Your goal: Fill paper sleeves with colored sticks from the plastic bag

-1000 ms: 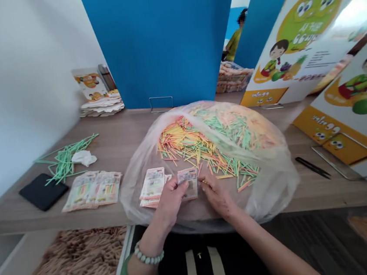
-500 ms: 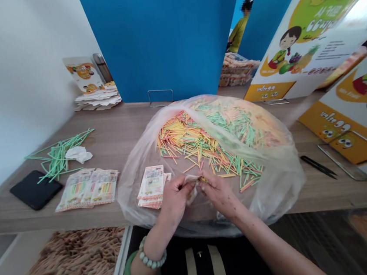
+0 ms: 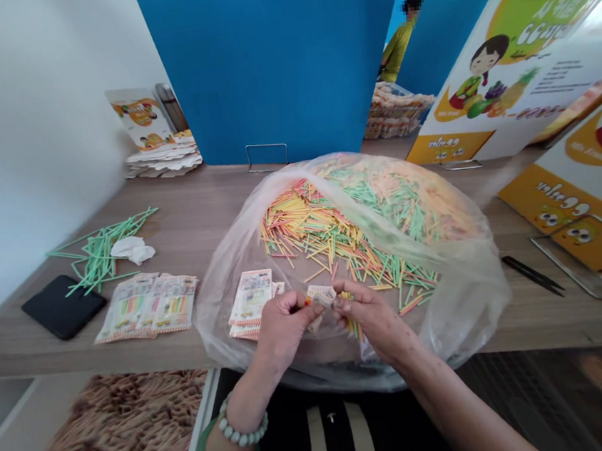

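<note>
My left hand (image 3: 282, 328) pinches one side of a small printed packet (image 3: 320, 295) between thumb and fingers. My right hand (image 3: 374, 318) is closed at the packet's other side, with several yellow and green thin sticks (image 3: 353, 326) tucked under its fingers. Both hands work over a large clear plastic bag (image 3: 217, 299) spread on the table. Inside its opening lies a heap of coloured sticks (image 3: 328, 230), pink, yellow and green. A short stack of printed packets (image 3: 252, 295) sits just left of my left hand. How far the packet is opened I cannot tell.
Filled packets (image 3: 148, 306), a black flat case (image 3: 64, 308), green sticks (image 3: 97, 254) and a crumpled tissue (image 3: 132, 250) lie on the left. Black tweezers (image 3: 532, 275) rest on the right, beside printed boards (image 3: 573, 211). A person (image 3: 397, 43) stands in the background.
My hands have drawn slightly apart, so the packet's printed top now shows between them. Sticks now show below my right hand. The view has shifted slightly.
</note>
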`<state>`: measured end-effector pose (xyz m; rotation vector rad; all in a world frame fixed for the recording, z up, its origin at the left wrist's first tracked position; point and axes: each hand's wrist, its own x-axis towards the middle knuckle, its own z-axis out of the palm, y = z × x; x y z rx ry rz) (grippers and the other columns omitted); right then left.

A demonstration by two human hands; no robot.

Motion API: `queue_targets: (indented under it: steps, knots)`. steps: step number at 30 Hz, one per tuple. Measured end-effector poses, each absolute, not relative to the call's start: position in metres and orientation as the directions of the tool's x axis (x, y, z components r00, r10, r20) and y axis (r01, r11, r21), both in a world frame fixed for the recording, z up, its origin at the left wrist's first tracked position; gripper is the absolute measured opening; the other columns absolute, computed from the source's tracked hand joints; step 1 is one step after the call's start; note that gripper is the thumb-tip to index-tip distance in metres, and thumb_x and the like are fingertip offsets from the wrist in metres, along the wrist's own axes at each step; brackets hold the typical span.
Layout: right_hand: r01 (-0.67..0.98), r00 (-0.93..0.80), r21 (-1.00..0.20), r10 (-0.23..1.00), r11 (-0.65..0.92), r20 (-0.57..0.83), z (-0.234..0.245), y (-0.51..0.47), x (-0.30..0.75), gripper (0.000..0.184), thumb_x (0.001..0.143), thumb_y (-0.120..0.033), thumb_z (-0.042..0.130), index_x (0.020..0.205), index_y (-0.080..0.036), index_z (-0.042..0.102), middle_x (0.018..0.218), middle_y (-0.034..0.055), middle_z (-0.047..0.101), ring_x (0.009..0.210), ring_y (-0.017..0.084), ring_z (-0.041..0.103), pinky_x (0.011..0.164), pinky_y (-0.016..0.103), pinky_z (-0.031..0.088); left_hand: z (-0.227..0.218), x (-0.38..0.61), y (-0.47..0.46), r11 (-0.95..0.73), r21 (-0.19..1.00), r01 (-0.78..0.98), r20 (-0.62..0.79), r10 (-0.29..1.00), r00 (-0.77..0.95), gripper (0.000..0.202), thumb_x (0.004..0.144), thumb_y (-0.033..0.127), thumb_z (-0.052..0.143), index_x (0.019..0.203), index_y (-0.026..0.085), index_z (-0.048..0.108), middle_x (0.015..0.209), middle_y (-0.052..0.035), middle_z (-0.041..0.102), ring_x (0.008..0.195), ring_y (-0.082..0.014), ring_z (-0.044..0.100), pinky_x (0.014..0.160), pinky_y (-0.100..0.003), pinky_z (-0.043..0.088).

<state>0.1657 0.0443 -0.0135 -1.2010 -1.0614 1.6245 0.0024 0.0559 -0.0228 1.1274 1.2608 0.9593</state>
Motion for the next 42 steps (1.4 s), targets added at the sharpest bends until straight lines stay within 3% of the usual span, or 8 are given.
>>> queue_targets:
  steps: [4, 9, 13, 19, 27, 31, 36, 42]
  knots:
    - [-0.185, -0.141, -0.952, 0.966, -0.243, -0.219, -0.013, 0.046, 0.172, 0.026, 0.077, -0.037, 0.065, 0.095, -0.019, 0.063, 0.063, -0.0035, 0.056, 0.059, 0.012, 0.049, 0.06, 0.027, 0.04, -0.022, -0.003, 0.055, 0.19, 0.978, 0.081, -0.198, 0.975, 0.1, 0.031, 0.065, 0.041, 0.073, 0.057, 0.019, 0.054, 0.054, 0.0052, 0.044, 0.054, -0.0109, 0.037, 0.053, -0.024, 0.029]
    - [-0.294, 0.092, -0.953, 0.995, 0.071, 0.046, 0.017, 0.063, 0.172, 0.014, 0.087, -0.035, 0.059, 0.086, -0.022, 0.054, 0.067, -0.003, 0.057, 0.062, 0.013, 0.054, 0.061, 0.027, 0.044, -0.023, -0.004, 0.053, 0.095, 0.976, 0.198, -0.121, 0.985, 0.123, 0.028, 0.072, 0.036, 0.066, 0.056, 0.019, 0.053, 0.055, 0.0042, 0.042, 0.056, -0.0118, 0.037, 0.054, -0.025, 0.026]
    - [-0.257, 0.17, -0.928, 0.958, 0.27, 0.232, 0.04, 0.073, 0.152, 0.015, 0.096, -0.038, 0.05, 0.09, -0.025, 0.047, 0.074, -0.0028, 0.059, 0.068, 0.015, 0.061, 0.07, 0.031, 0.051, -0.019, 0.002, 0.052, 0.076, 0.979, 0.19, -0.11, 0.979, 0.174, 0.029, 0.074, 0.035, 0.067, 0.056, 0.018, 0.051, 0.054, 0.0051, 0.039, 0.055, -0.0107, 0.034, 0.054, -0.025, 0.024]
    - [-0.243, 0.221, -0.886, 0.912, 0.394, 0.345, 0.028, 0.068, 0.131, 0.014, 0.099, -0.032, 0.048, 0.089, -0.024, 0.05, 0.076, -0.0025, 0.062, 0.078, 0.016, 0.065, 0.085, 0.037, 0.051, -0.011, 0.005, 0.048, 0.16, 0.98, 0.114, -0.183, 0.958, 0.222, 0.032, 0.067, 0.037, 0.07, 0.055, 0.019, 0.047, 0.053, 0.0062, 0.037, 0.053, -0.0095, 0.032, 0.052, -0.025, 0.023]
    - [-0.031, 0.142, -0.901, 0.894, 0.432, 0.424, 0.02, 0.057, 0.136, 0.014, 0.099, -0.029, 0.051, 0.088, -0.023, 0.057, 0.083, 0.0006, 0.064, 0.087, 0.018, 0.063, 0.088, 0.037, 0.048, -0.006, 0.006, 0.048, 0.285, 0.958, -0.015, -0.269, 0.921, 0.283, 0.041, 0.06, 0.048, 0.077, 0.057, 0.018, 0.049, 0.049, 0.0075, 0.039, 0.047, -0.0073, 0.033, 0.048, -0.024, 0.023]
    - [0.079, 0.089, -0.879, 0.875, 0.47, 0.476, 0.018, 0.051, 0.141, 0.012, 0.098, -0.027, 0.053, 0.088, -0.024, 0.059, 0.082, -0.0003, 0.063, 0.082, 0.016, 0.06, 0.084, 0.034, 0.047, -0.007, 0.006, 0.047, 0.33, 0.942, -0.058, -0.297, 0.904, 0.306, 0.046, 0.059, 0.056, 0.078, 0.06, 0.018, 0.051, 0.049, 0.0075, 0.04, 0.044, -0.0072, 0.033, 0.045, -0.024, 0.022]
    - [0.041, 0.135, -0.912, 0.902, 0.409, 0.411, 0.019, 0.051, 0.144, 0.013, 0.098, -0.031, 0.052, 0.087, -0.024, 0.056, 0.08, -0.0004, 0.064, 0.076, 0.016, 0.06, 0.077, 0.032, 0.047, -0.009, 0.005, 0.046, 0.293, 0.954, -0.067, -0.261, 0.917, 0.301, 0.044, 0.061, 0.053, 0.078, 0.058, 0.018, 0.051, 0.049, 0.0077, 0.038, 0.046, -0.0066, 0.03, 0.047, -0.024, 0.021]
    - [-0.092, 0.142, -0.933, 0.932, 0.347, 0.333, 0.025, 0.06, 0.139, 0.015, 0.097, -0.034, 0.051, 0.086, -0.024, 0.051, 0.074, -0.0019, 0.066, 0.073, 0.016, 0.062, 0.077, 0.033, 0.048, -0.009, 0.001, 0.043, 0.347, 0.937, -0.048, -0.296, 0.859, 0.417, 0.037, 0.062, 0.046, 0.078, 0.06, 0.017, 0.055, 0.05, 0.0074, 0.039, 0.047, -0.0064, 0.028, 0.047, -0.024, 0.018]
